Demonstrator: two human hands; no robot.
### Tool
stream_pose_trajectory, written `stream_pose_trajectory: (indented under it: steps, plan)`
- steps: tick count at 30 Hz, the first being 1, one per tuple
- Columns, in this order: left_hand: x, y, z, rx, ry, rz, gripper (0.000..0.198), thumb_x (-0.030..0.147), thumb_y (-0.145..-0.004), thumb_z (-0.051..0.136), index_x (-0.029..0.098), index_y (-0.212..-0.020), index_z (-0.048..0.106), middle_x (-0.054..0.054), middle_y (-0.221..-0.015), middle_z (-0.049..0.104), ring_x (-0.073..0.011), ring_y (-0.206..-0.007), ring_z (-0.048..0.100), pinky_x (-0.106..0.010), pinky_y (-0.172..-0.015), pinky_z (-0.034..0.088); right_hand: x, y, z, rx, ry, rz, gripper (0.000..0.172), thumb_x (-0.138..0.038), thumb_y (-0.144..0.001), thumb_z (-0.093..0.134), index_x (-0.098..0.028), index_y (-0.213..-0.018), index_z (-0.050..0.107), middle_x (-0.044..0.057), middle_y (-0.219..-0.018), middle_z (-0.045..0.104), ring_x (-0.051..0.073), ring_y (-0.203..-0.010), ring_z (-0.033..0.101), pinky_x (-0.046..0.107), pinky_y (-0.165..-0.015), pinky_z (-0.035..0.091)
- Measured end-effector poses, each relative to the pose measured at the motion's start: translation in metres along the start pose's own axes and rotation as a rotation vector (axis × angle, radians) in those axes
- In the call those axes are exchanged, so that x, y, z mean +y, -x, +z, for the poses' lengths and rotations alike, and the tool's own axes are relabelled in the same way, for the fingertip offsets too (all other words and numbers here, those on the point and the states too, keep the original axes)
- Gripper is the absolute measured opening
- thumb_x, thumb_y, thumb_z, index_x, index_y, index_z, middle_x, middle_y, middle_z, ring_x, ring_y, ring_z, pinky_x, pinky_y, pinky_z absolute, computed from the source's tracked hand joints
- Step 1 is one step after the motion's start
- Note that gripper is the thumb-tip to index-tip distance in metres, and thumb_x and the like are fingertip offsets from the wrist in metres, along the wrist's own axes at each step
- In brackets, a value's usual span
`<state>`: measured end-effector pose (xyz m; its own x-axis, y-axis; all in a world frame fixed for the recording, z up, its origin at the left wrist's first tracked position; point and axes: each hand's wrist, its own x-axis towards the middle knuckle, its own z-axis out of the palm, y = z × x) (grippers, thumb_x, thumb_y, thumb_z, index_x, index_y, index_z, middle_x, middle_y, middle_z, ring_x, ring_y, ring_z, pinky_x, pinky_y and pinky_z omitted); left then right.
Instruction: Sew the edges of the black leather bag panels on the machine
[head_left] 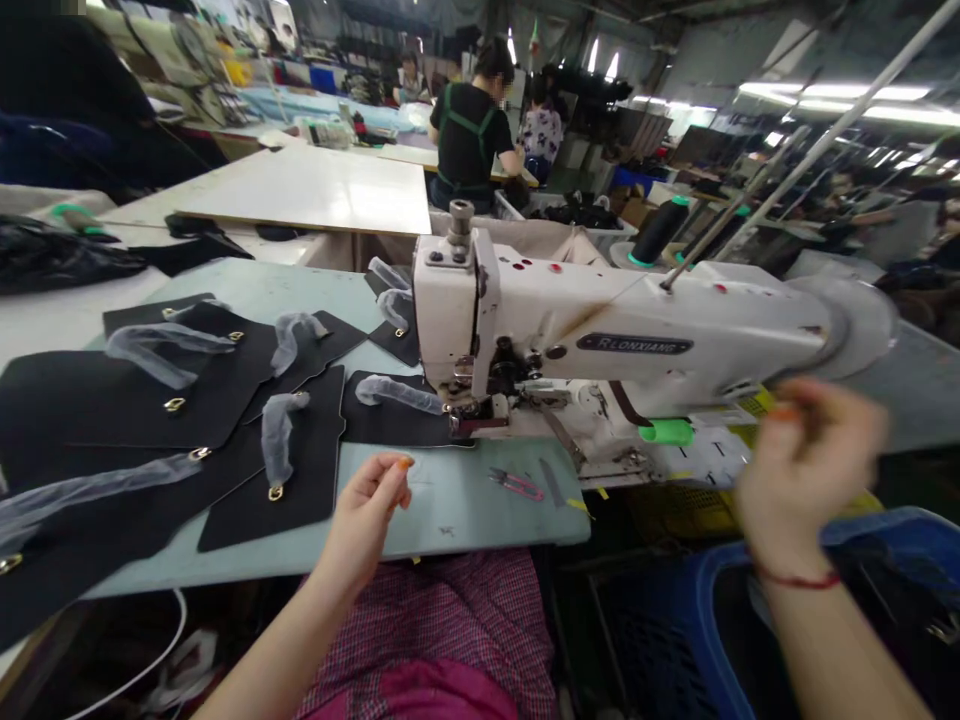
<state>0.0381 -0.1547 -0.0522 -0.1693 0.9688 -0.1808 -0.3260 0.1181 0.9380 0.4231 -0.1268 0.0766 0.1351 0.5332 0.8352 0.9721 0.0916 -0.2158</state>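
My left hand [371, 500] is over the front of the pale green table, closed with thumb and forefinger pinched together. Anything between those fingertips is too small to make out. Out to the right, my right hand [810, 470] is raised near the sewing machine's handwheel end; motion smears its curled fingers. The white sewing machine [630, 335] stands between and beyond my hands. Under its needle area lies a black panel [390, 415] with a plastic-wrapped strap [397, 393]. Pink thread snips [517, 484] rest on the table right of my left hand.
Several black panels [225, 390] with wrapped straps and gold hardware overlap at left. A blue basket [705, 620] with dark pieces stands at lower right. A green roll [667, 432] sits by the machine bed, black thread cones [660, 230] behind. A co-worker [469, 135] stands farther back.
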Motion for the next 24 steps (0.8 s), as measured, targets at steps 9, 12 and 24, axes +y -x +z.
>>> stream_pose_trajectory:
  steps: [9,12,24]
  plan:
    - [0.012,0.005,-0.018,-0.009,0.102,-0.049,0.02,0.035,-0.079,0.073,0.018,-0.086,0.065,0.005,-0.059,0.042,-0.0082,-0.057,0.038,-0.021,-0.057,0.038,-0.092,0.193,0.089,-0.841,-0.084,-0.061,0.029,-0.019,-0.09,0.06,-0.019,-0.119,0.061,0.009,-0.111,0.063,0.024,-0.1,0.057,0.037,-0.085,0.049]
    - [0.008,0.003,-0.023,-0.008,0.081,-0.053,0.02,0.035,-0.08,0.072,0.018,-0.087,0.065,0.004,-0.059,0.044,-0.0086,-0.057,0.04,-0.021,-0.056,0.038,-0.084,0.194,0.105,-0.88,0.008,-0.144,0.02,-0.018,-0.092,0.057,-0.021,-0.11,0.065,0.008,-0.104,0.065,0.024,-0.096,0.057,0.036,-0.08,0.047]
    - [0.006,0.001,-0.022,0.023,0.011,-0.056,0.033,0.037,-0.078,0.073,0.019,-0.104,0.065,0.001,-0.069,0.059,-0.0109,-0.065,0.051,-0.02,-0.062,0.044,-0.157,0.144,0.068,-0.967,-0.367,0.268,0.024,-0.027,-0.094,0.057,-0.018,-0.115,0.058,0.005,-0.102,0.071,0.02,-0.092,0.068,0.025,-0.073,0.045]
